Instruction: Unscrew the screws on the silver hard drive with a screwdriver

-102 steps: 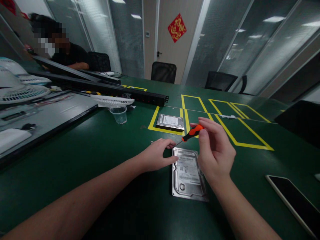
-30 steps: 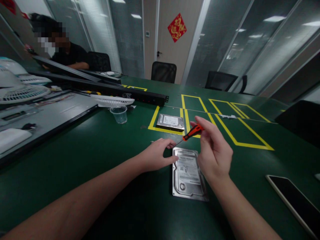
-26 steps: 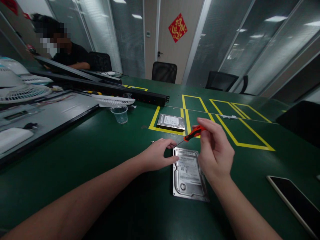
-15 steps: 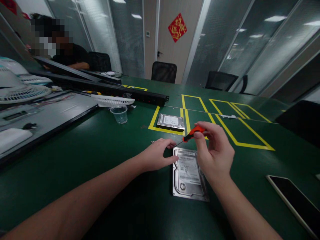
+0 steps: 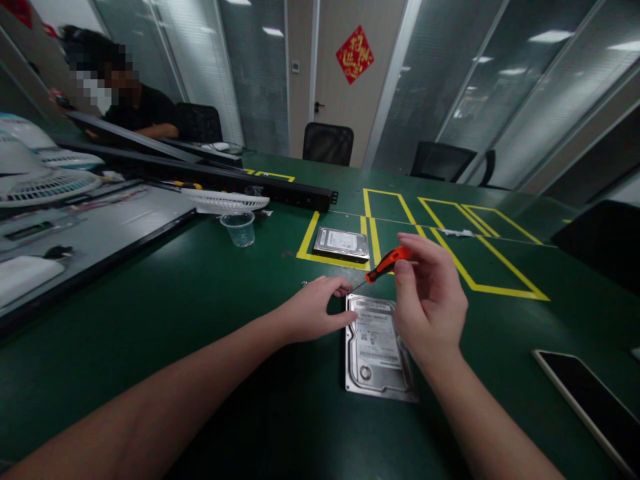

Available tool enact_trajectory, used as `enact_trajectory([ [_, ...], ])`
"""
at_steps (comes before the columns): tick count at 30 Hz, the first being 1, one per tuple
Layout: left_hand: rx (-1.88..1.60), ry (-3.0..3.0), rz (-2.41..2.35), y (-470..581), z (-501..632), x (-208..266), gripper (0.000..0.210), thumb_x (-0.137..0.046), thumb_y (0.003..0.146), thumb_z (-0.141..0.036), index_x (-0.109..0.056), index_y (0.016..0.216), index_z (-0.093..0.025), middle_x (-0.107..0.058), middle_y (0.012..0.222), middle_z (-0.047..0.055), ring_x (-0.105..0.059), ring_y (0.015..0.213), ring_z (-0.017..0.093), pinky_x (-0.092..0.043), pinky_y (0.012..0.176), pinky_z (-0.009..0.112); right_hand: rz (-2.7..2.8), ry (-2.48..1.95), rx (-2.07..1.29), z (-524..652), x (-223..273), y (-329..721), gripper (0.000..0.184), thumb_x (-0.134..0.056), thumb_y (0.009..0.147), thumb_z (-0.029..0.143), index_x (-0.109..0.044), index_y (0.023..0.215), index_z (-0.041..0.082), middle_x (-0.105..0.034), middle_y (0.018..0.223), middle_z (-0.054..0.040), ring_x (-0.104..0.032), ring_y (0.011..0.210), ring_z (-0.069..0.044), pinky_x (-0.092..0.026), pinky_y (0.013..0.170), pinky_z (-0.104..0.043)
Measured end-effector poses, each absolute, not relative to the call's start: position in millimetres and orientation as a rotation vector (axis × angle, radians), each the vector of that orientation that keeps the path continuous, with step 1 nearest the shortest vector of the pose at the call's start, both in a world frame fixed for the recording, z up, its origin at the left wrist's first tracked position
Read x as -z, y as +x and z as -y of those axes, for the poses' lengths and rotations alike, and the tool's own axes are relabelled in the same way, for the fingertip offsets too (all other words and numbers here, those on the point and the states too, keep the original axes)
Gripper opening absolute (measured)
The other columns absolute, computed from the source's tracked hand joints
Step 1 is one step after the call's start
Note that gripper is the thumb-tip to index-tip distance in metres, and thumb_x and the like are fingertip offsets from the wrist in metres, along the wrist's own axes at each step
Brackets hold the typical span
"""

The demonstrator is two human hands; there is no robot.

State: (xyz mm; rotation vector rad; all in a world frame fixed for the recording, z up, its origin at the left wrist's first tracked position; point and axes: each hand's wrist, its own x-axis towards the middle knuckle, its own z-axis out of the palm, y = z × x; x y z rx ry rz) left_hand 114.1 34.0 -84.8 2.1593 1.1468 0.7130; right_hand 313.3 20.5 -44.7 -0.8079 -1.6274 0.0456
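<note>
A silver hard drive [image 5: 377, 347] lies label up on the green table in front of me. My left hand [image 5: 320, 307] grips its far left corner, the thumb resting on the top face and the fingers bent around beside the corner. An orange and black screwdriver [image 5: 384, 265] slants down to that same corner, its tip close by my left fingertips. My right hand [image 5: 433, 303] holds the screwdriver's handle between thumb and fingers, above the drive's right side. The exact seat of the tip is too small to make out.
Beyond lies a second hard drive [image 5: 343, 244] inside a yellow tape outline [image 5: 306, 247]. A clear plastic cup [image 5: 241, 230] stands left of it, near a black rail [image 5: 280, 193] and a large panel [image 5: 125, 220]. A phone [image 5: 590, 407] lies at right. Across the table sits a person [image 5: 150, 107].
My right fingers and thumb have shifted on the screwdriver's handle, with the fingertips raised a little. The left hand and the hard drive stay where they were.
</note>
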Motion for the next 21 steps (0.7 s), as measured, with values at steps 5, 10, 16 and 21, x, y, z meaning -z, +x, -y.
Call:
enact_trajectory([
  [5,-0.726,2.152,-1.132,114.1,-34.5,85.8,0.044,-0.077,0.088,-0.038,-0.064,0.126,-0.018,-0.071,0.121,0.012,-0.067,0.113,0.03,-0.054,0.099,0.047,1.653,-0.805,-0.014,-21.4,45.1,314.1,0.027,-0.066,0.097,0.015,-0.071,0.121,0.026,-0.07,0.123,-0.0094,-0.068,0.114,-0.026,-0.059,0.083,-0.04],
  [10,-0.734,2.162,-1.126,113.9,-35.4,88.4,0.043,-0.077,0.089,-0.038,-0.064,0.125,-0.019,-0.071,0.119,0.011,-0.067,0.112,0.03,-0.054,0.097,0.047,1.674,-0.83,-0.013,-18.8,43.1,315.8,0.03,-0.053,0.104,0.015,-0.072,0.125,0.025,-0.07,0.129,-0.0107,-0.067,0.123,-0.027,-0.056,0.103,-0.05],
  [16,-0.738,2.165,-1.124,113.9,-35.2,88.0,0.043,-0.077,0.089,-0.038,-0.064,0.125,-0.019,-0.072,0.12,0.011,-0.067,0.112,0.029,-0.054,0.098,0.046,1.661,-0.81,-0.11,-18.2,45.0,315.9,0.033,-0.053,0.103,0.014,-0.07,0.129,0.027,-0.068,0.138,-0.0101,-0.069,0.124,-0.03,-0.059,0.103,-0.055],
  [21,-0.724,2.161,-1.132,114.0,-35.3,88.3,0.044,-0.077,0.089,-0.039,-0.064,0.126,-0.018,-0.071,0.121,0.012,-0.067,0.113,0.029,-0.055,0.098,0.047,1.626,-0.816,-0.03,-20.3,45.8,314.1,0.028,-0.065,0.097,0.016,-0.071,0.123,0.025,-0.07,0.128,-0.0113,-0.069,0.117,-0.029,-0.061,0.092,-0.048],
])
